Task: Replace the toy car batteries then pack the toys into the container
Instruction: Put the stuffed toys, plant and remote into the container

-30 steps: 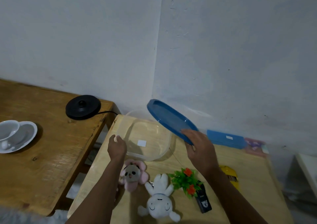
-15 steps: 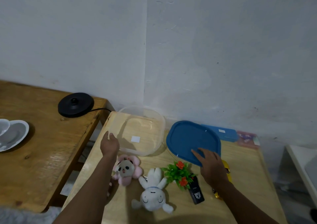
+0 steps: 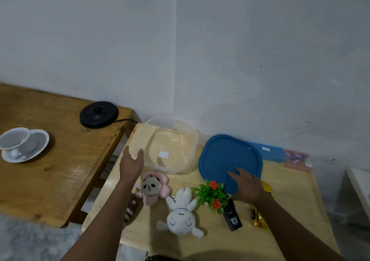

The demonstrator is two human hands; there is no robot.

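My L grip (image 3: 131, 163) open, fingers loose, holding nothing; clear container (image 3: 195, 140) just ahead-right of it. R grip (image 3: 248, 188) flat, palm down on blue lid (image 3: 224, 156). Gold toy car (image 3: 259, 219) just right of my R wrist. Panda plush (image 3: 152, 187), rabbit plush (image 3: 180, 218) btw grips, on desk (image 3: 290, 180).

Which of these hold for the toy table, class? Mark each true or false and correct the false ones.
1. The blue lid lies on the light table, beside the clear container. True.
2. The white rabbit plush sits inside the clear container. False: it lies on the table in front of it.
3. The right hand rests on the blue lid. True.
4. The left hand grips the panda plush. False: it is open and holds nothing.
5. The cup and saucer stand on the light table. False: they stand on the darker table.
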